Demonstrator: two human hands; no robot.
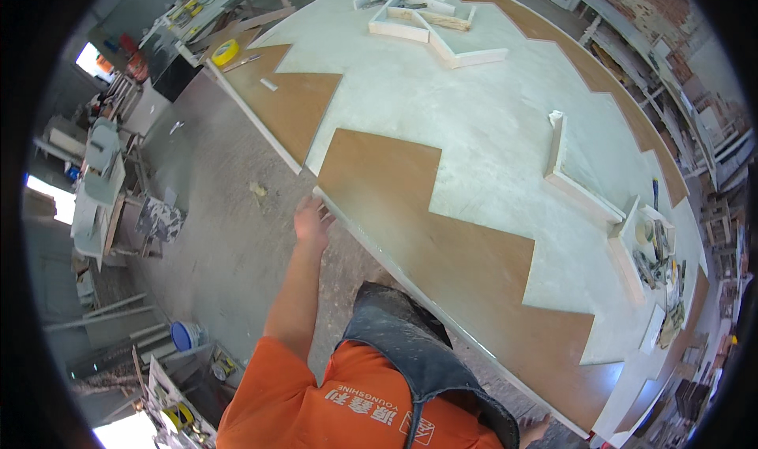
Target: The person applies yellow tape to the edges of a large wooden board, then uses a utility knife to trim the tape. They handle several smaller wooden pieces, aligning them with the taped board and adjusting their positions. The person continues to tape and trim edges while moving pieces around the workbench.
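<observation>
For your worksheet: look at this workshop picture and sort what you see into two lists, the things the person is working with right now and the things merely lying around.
In hand:
- left hand, resting on the edge
- large white and brown panel
- right hand, at the panel's near edge, mostly out of view

Lying about:
- yellow tape roll
- white frame pieces
- white L-shaped strip
- tray of tools
- blue bucket on the floor

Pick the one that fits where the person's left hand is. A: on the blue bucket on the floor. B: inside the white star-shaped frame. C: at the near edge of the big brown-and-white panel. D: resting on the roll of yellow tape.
C: the left hand is at the near edge of the panel, far from the tape, frame and bucket.
</observation>
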